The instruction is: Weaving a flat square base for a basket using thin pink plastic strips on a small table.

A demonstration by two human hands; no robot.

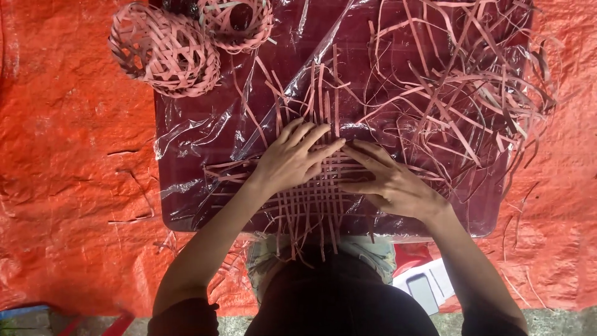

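A flat woven mat of pink strips (314, 190) lies on a dark red board wrapped in clear plastic (186, 205). My left hand (292, 158) rests flat on the weave, fingers spread and pointing right. Across from it, my right hand (392, 183) presses on the mat's right side, its fingertips meeting the left hand's at a vertical strip. Loose strip ends stick out from the mat on all sides. Neither hand grips anything closed.
A heap of loose pink strips (466, 87) covers the board's right part. Two woven pink baskets (165, 50) (239, 22) sit at the far left corner. An orange tarp (68, 155) lies underneath. A white and red object (426, 283) shows near my right arm.
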